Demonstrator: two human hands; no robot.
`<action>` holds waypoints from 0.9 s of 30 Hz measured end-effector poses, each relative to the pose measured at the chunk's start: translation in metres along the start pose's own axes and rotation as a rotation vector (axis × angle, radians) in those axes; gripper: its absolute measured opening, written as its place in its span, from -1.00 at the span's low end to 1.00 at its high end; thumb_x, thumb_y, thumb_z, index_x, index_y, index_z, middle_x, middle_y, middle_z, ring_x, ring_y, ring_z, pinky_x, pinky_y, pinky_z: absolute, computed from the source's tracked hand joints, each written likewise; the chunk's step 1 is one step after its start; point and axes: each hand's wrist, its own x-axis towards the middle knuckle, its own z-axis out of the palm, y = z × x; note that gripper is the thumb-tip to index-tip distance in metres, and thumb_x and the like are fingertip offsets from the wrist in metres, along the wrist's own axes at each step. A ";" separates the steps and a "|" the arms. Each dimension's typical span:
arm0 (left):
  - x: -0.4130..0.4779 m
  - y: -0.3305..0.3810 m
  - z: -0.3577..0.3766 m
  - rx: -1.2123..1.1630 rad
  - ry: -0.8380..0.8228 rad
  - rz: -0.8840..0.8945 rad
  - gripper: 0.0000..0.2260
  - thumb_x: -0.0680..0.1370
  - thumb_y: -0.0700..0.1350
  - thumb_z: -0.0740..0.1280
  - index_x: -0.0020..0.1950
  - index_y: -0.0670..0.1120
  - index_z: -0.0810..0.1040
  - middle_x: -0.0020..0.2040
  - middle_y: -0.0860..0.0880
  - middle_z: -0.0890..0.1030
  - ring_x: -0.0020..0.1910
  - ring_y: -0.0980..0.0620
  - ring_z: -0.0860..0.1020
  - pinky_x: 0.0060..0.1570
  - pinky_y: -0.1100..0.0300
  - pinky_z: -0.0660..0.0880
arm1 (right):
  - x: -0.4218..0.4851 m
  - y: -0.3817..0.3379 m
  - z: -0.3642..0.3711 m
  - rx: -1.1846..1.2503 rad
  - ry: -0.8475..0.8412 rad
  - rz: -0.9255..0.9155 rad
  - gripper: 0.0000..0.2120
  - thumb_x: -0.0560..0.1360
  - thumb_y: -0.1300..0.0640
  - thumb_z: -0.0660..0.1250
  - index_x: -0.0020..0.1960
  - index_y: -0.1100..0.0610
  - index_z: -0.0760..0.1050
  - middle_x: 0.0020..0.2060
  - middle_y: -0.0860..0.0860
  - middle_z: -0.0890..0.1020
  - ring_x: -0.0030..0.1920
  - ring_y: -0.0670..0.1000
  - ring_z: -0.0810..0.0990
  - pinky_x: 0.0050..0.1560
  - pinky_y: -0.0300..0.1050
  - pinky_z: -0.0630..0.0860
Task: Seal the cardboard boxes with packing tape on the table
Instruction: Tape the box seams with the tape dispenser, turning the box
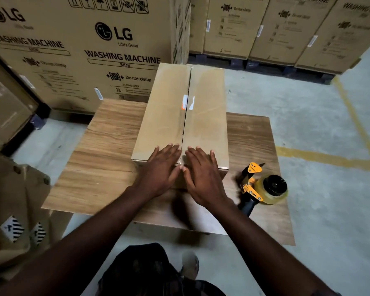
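Box (pixel 179 116) on table (pixel 107 150), flaps closed. Left hand (pixel 160 167), right hand (pixel 203 178) flat, fingers straight, pressing flaps beside seam (pixel 185 124), gripping nothing. Tape dispenser (pixel 263 189) lies right of box. Seam apparently untaped; sealing remains.

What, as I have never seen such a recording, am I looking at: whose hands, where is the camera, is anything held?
No machine here: a person works bare-handed, and the single picture comes from a camera on their head, looking down. A long brown cardboard box lies on a wooden table. The left hand and right hand rest flat on its near end, either side of the flap seam, holding nothing. A yellow-and-black tape dispenser lies untouched on the table, right of the box.
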 end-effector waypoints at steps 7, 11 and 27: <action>0.070 -0.020 -0.015 -0.028 0.129 0.025 -0.86 0.56 -0.12 0.24 0.00 -0.09 0.57 -0.08 -0.07 0.60 -0.01 -0.14 0.55 0.12 -0.01 0.39 | 0.098 0.010 -0.003 0.020 -0.073 0.057 -0.50 0.58 -0.04 -0.04 0.32 0.14 0.50 0.14 0.06 0.64 0.18 0.13 0.53 0.38 0.19 0.27; 0.123 -0.036 -0.023 -0.021 0.067 -0.014 -0.85 0.56 -0.09 0.25 0.04 -0.08 0.57 -0.05 -0.08 0.56 0.01 -0.13 0.50 0.07 -0.01 0.37 | 0.158 0.029 -0.008 0.008 -0.168 0.123 -0.48 0.45 0.05 0.07 0.34 0.13 0.51 0.12 0.06 0.63 0.19 0.16 0.48 0.20 0.02 0.27; 0.312 -0.111 -0.027 0.023 0.036 0.035 -0.84 0.55 -0.11 0.26 0.09 -0.08 0.55 0.02 -0.11 0.53 0.08 -0.16 0.49 0.05 -0.02 0.38 | 0.328 0.104 0.024 -0.112 -0.241 0.212 -0.69 0.42 0.08 0.20 0.13 0.14 0.45 0.14 0.09 0.53 0.25 0.19 0.45 0.19 0.07 0.33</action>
